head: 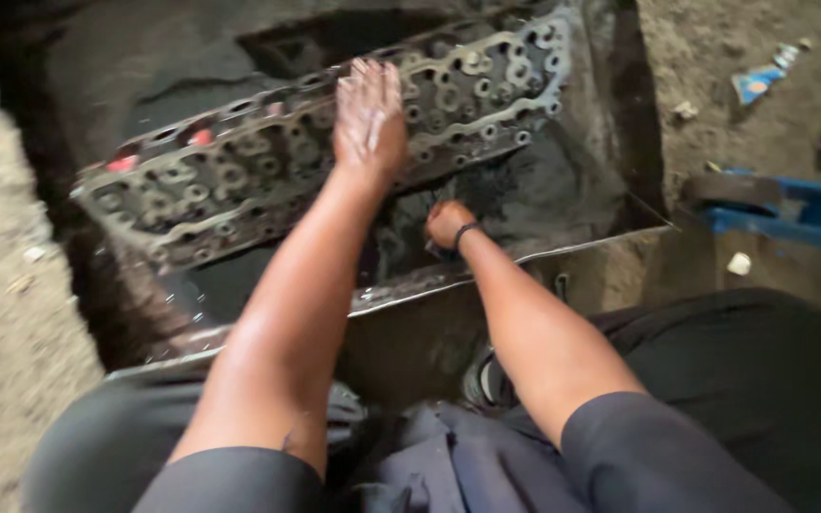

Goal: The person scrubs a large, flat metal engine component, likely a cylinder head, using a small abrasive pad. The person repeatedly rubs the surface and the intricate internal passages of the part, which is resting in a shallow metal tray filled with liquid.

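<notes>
A long grey metal engine part (268,166), full of round holes and ports, lies tilted across a shallow metal tray (486,271), running from about 8 o'clock up to 2 o'clock in the view. The left hand (369,119) rests flat on its top face near the middle, fingers straight and spread toward 12 o'clock, palm down, gripping nothing. The left arm stretches out nearly straight from the lower edge of the view.

The right hand (448,225) is at about 5 o'clock from the left hand, just below the part's lower edge, curled into a closed fist down in the tray; what it holds cannot be told. A dark band (465,231) circles that wrist.

The tray holds black oily liquid and dark grime around the part. Its bright front rim runs across the middle of the view.

At 3 o'clock lies a blue frame (810,214) on sandy ground (2,361). At 1 o'clock, a blue scrap (755,84) lies in the dirt.
</notes>
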